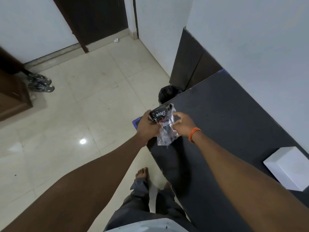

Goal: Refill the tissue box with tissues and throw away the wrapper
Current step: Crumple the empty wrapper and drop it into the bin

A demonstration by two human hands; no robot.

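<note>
My left hand (148,125) grips an empty plastic wrapper (164,124), clear with a black printed panel, over the near corner of the dark table (225,124). My right hand (181,124) is at the wrapper's right side, fingers curled and spread against the plastic. The wrapper hangs crumpled between both hands. A white tissue box (289,168) lies on the table at the far right, partly cut off by the frame edge. A black-lined bin (168,94) stands on the floor just beyond the table's far corner, partly hidden by it.
A blue-edged flat object (138,122) pokes out under my left hand at the table corner. A pair of sandals (41,82) lies by a wooden cabinet on the left. Dark cabinet doors (192,64) line the wall behind the bin. My bare feet stand on cream floor tiles.
</note>
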